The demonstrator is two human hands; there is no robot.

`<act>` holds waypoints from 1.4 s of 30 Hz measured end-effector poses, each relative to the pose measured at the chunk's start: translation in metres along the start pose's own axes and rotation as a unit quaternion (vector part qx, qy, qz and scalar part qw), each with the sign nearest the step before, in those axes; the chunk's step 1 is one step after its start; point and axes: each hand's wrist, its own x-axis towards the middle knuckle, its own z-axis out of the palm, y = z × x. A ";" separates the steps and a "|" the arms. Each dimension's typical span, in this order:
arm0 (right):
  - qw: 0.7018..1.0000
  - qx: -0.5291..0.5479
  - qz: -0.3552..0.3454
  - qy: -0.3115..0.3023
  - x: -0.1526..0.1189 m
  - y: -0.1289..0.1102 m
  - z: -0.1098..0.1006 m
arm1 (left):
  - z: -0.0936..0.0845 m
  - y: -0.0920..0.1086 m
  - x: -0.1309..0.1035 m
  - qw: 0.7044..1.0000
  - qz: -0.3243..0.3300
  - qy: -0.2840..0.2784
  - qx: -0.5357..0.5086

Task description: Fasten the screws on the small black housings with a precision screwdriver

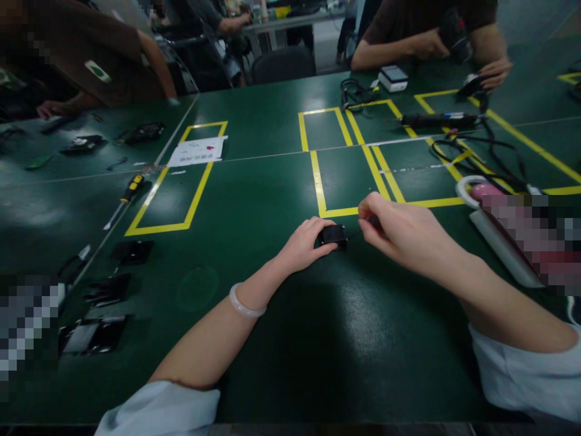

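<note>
Near the middle of the green table (pixel 254 200), a small black box-shaped part (pixel 333 235) rests on its surface. My left hand (pixel 303 243) grips this part from the left, thumb in front and fingers behind. To the right, my right hand (pixel 394 227) is closed in a pinch just beside the part. A thin dark piece (pixel 356 234) runs from the pinched fingertips toward the part's right side; its kind is too small to make out, as is whether it touches the part.
Black parts (pixel 131 251) and bags lie at the left, below a yellow-black screwdriver (pixel 132 189). A labelled paper (pixel 197 151) lies inside yellow tape. Cables (pixel 490 151) and a pink-and-white item (pixel 483 192) are at the right. Across the table, a person's hand (pixel 431 45) holds a power tool.
</note>
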 end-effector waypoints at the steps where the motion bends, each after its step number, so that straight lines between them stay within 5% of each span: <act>1: 1.000 0.004 0.000 -0.002 0.000 0.000 0.000 | 0.000 0.000 0.000 1.000 0.001 0.000 0.000; 42: 1.000 -0.018 0.003 -0.021 0.001 0.003 0.000 | 0.001 0.000 0.000 1.000 -0.002 0.008 0.005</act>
